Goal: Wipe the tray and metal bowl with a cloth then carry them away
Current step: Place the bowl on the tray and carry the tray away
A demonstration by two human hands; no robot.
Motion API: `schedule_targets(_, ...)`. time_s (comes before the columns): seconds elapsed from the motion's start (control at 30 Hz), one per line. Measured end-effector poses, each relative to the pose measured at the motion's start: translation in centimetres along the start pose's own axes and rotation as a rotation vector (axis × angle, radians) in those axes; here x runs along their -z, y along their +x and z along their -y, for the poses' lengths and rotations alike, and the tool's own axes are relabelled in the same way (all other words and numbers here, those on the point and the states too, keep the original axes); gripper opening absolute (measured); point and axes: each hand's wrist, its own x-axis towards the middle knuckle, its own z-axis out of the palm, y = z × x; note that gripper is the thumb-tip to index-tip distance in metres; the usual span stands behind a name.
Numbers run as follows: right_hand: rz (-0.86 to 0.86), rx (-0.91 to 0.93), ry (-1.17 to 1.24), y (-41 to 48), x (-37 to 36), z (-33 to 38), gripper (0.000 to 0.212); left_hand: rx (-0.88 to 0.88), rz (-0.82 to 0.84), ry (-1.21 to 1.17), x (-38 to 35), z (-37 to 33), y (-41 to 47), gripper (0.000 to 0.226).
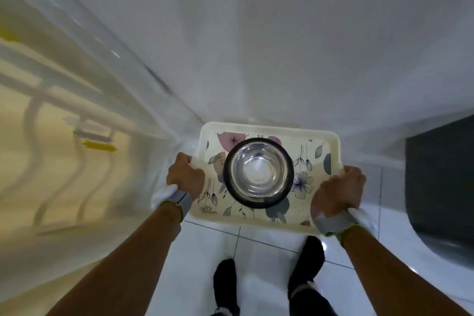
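A cream tray [331,143] printed with flowers is held level in the air in front of me. A shiny metal bowl [257,172] with a black rim stands upright on its middle. My left hand [185,174] grips the tray's left edge, and my right hand [338,191] grips its right edge. White cloth [163,194] shows under my left wrist, and more white cloth [360,214] pokes out beside my right wrist. Whether it is one cloth or two I cannot tell.
White tiled floor [269,259] lies below, with my dark trouser legs and shoes [225,279] on it. A white wall [282,46] is close ahead. A glass panel [64,110] with blurred railings runs along the left. A dark block [441,182] stands at the right.
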Motion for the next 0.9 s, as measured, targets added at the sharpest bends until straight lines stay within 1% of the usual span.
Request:
schedule_targets(0.13, 0.084, -0.073, -0.053, -0.3, -9.0, -4.6, 0.035, -0.059, 0.008, 0.065, -6.6, 4.9, 6.1, 0.016)
schedule_targets(0.23, -0.031, -0.101, -0.015, 0.7, -15.8, -8.3, 0.024, -0.105, -0.018, 0.108, -12.3, 7.6, 10.0, 0.017)
schedule_targets(0.37, -0.078, -0.084, -0.029, 3.2, -23.4, -12.3, 0.017, -0.158, -0.002, 0.112, -20.0, 10.1, 15.3, 0.018)
schedule_targets(0.4, -0.11, -0.078, -0.007, 4.0, -25.4, -13.3, 0.021, -0.167, 0.01, 0.119, -22.1, 10.5, 16.9, 0.02)
schedule_targets(0.47, -0.155, -0.028, 0.041, 5.6, -29.2, -15.4, 0.045, -0.169, 0.014, 0.119, -26.0, 11.4, 19.6, 0.022)
schedule_targets(0.5, -0.155, -0.013, 0.051, 6.6, -31.1, -16.5, 0.049, -0.171, 0.015, 0.111, -28.2, 11.8, 20.9, 0.022)
schedule_targets(0.53, -0.125, -0.022, 0.034, 7.2, -31.8, -16.8, 0.045, -0.156, 0.022, 0.11, -28.9, 12.0, 21.6, 0.02)
schedule_targets(0.63, -0.1, -0.064, -0.025, 9.1, -35.1, -18.5, 0.016, -0.166, 0.031, 0.078, -33.3, 13.0, 24.2, 0.014)
schedule_targets(0.67, -0.078, -0.073, -0.034, 9.8, -36.2, -18.8, 0.014, -0.177, 0.029, 0.073, -34.7, 13.2, 25.3, 0.014)
schedule_targets(0.83, 0.027, -0.06, -0.052, 11.5, -38.4, -20.6, 0.027, -0.258, 0.011, 0.109, -37.9, 13.3, 28.1, 0.017)
schedule_targets(0.9, 0.11, -0.049, -0.089, 12.1, -39.2, -21.2, 0.03, -0.27, -0.001, 0.122, -38.7, 13.1, 28.7, 0.017)
